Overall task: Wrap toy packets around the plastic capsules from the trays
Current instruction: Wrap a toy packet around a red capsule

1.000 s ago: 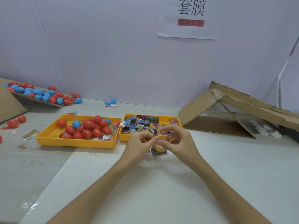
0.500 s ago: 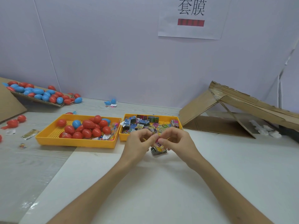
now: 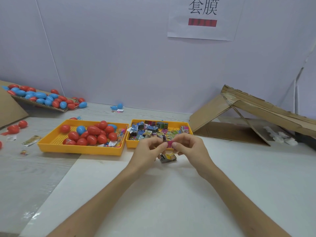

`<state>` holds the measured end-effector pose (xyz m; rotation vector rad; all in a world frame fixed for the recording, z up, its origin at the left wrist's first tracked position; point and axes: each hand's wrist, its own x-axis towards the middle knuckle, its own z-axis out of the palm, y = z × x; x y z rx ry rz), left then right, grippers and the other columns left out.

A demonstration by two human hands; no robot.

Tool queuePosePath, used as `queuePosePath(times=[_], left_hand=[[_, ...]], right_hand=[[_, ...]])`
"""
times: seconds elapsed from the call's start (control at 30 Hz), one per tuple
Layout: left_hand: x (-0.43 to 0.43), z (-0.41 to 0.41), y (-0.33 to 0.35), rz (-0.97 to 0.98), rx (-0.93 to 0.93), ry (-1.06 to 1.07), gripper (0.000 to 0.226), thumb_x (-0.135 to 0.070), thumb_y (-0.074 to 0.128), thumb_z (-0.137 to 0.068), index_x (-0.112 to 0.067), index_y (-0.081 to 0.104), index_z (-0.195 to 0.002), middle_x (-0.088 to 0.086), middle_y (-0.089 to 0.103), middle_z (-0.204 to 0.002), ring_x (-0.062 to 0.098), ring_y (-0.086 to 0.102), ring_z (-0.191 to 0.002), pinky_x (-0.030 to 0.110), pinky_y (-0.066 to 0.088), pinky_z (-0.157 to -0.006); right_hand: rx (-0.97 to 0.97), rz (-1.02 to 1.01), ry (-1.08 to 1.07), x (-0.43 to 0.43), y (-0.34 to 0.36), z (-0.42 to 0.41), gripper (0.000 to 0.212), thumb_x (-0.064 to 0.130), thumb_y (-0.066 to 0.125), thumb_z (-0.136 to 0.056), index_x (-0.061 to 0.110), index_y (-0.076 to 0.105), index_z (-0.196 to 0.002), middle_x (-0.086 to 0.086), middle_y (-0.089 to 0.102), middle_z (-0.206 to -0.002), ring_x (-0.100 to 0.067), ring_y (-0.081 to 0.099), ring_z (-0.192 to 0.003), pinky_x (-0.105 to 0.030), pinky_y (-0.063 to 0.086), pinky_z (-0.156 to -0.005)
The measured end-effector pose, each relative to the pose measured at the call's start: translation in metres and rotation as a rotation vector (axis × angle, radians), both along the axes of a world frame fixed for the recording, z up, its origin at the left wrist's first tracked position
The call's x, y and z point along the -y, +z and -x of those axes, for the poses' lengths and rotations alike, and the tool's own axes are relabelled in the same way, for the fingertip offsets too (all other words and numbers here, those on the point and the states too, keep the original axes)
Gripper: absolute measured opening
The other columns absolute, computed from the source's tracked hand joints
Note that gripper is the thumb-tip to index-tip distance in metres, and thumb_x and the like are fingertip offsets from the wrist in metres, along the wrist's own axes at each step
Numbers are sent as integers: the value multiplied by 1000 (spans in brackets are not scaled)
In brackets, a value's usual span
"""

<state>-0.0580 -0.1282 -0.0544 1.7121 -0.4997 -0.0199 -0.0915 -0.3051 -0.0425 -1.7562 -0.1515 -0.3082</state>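
Observation:
Just in front of the packet tray, my left hand [image 3: 150, 151] and my right hand [image 3: 189, 147] meet and pinch a small pink toy packet [image 3: 169, 144] between their fingertips. Below them a yellow and grey packet [image 3: 168, 157] lies on the white sheet. One yellow tray [image 3: 51, 142] holds red and blue plastic capsules [image 3: 93, 134]. Beside it on the right, the second yellow tray [image 3: 172, 124] is filled with several colourful packets [image 3: 150, 129].
A cardboard flap with more red and blue capsules [image 3: 42, 98] lies at the far left. Loose capsules [image 3: 14, 129] and wrappers sit left of the trays. A collapsed cardboard box [image 3: 248, 117] stands at the right. A paper sign [image 3: 202, 17] hangs on the wall.
Both hands have drawn slightly closer together. A pink packet now shows between the fingertips, where before it was hidden behind the fingers.

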Motion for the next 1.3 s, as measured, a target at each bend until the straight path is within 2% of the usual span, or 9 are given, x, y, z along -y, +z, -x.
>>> queuePosePath(times=[0.13, 0.27, 0.4, 0.47, 0.57, 0.7, 0.9, 1.13, 1.3], left_hand=[[3, 0, -3, -28, -21, -16, 9, -18, 73, -91, -24, 75, -85, -7, 67, -72, 4, 59, -66, 18, 47, -59], [4, 2, -4, -29, -18, -66, 6, -25, 72, -93, -22, 78, -91, -12, 69, -69, -1, 60, -65, 12, 44, -59], [2, 1, -3, -21, -44, -32, 13, -12, 68, -95, -21, 78, -91, -9, 75, -73, -1, 66, -68, 10, 45, -58], [1, 0, -1, 22, -103, -30, 11, -10, 69, -94, -17, 76, -90, -2, 77, -76, 4, 69, -68, 13, 48, -59], [0, 0, 0, 140, -186, -52, 5, -9, 70, -93, -9, 74, -90, 8, 77, -79, 13, 71, -70, 23, 54, -68], [-1, -1, 0, 199, -227, -48, 9, -14, 72, -92, -6, 73, -90, 12, 78, -83, 19, 73, -73, 36, 58, -80], [-1, -1, -1, 204, -188, -61, 9, -14, 74, -90, -6, 73, -93, 12, 78, -86, 23, 75, -78, 40, 59, -84], [0, -1, -4, 157, -120, -63, 11, -10, 76, -87, -2, 72, -92, 14, 78, -84, 26, 75, -79, 39, 60, -82], [1, 0, -5, 86, -36, -49, 11, -17, 79, -86, -9, 72, -86, 8, 78, -79, 22, 76, -78, 34, 60, -78]], right_hand=[[18, -2, -40, 2, 1, -1, 30, 0, 65, -93, 27, 77, -86, -4, 73, -86, -20, 66, -83, -46, 57, -78], [67, 100, -8, 0, 0, 0, 32, -2, 63, -94, 26, 78, -91, 1, 72, -93, -10, 65, -84, -27, 53, -72], [108, 121, 22, -4, -1, 0, 31, -2, 65, -93, 25, 75, -102, 8, 72, -88, -5, 66, -80, -17, 49, -66], [117, 65, 9, -4, -2, 0, 29, 2, 71, -90, 25, 72, -108, 12, 70, -82, -6, 68, -78, -16, 51, -68], [119, -20, -27, -2, -2, -1, 31, 10, 78, -86, 20, 65, -111, 1, 68, -88, -8, 66, -78, -20, 52, -68], [95, -1, -46, -1, -2, -2, 15, 15, 78, -87, 18, 65, -94, 4, 67, -82, -10, 63, -77, -25, 51, -68], [-140, -31, 38, -3, -2, -1, 18, 33, 72, -89, 15, 70, -91, 2, 72, -80, -9, 68, -74, -25, 51, -66], [-227, -202, 146, -1, 2, 1, 6, 19, 76, -85, 17, 70, -84, 0, 71, -78, -12, 65, -75, -25, 49, -68], [-166, -184, 150, -1, 0, 1, 17, 9, 78, -83, 25, 72, -84, 2, 72, -83, -17, 67, -76, -24, 50, -67]])
